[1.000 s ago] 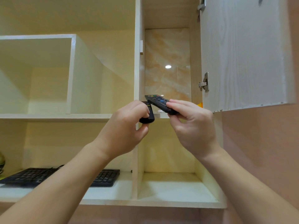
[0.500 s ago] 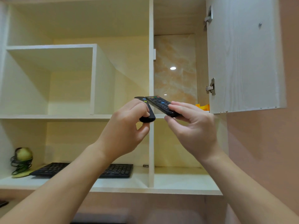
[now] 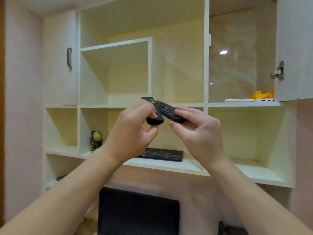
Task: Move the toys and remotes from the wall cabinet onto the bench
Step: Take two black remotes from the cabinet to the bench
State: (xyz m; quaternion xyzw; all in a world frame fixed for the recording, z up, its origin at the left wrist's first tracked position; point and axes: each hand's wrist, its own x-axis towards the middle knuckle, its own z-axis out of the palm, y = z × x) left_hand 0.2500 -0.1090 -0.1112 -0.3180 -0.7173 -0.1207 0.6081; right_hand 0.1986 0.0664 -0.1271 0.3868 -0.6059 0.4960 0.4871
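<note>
Now 2 black remotes [image 3: 166, 110], coloured buttons, held

No text, label or number can be read anywhere.

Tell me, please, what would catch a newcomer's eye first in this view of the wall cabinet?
First, the two black remotes held up mid-frame: the left hand grips the slimmer remote, and the right hand pinches the wider remote. Next, the yellow toy and white devices on the shelf behind the open cabinet door, upper right. A black keyboard lies on the lower shelf.
</note>
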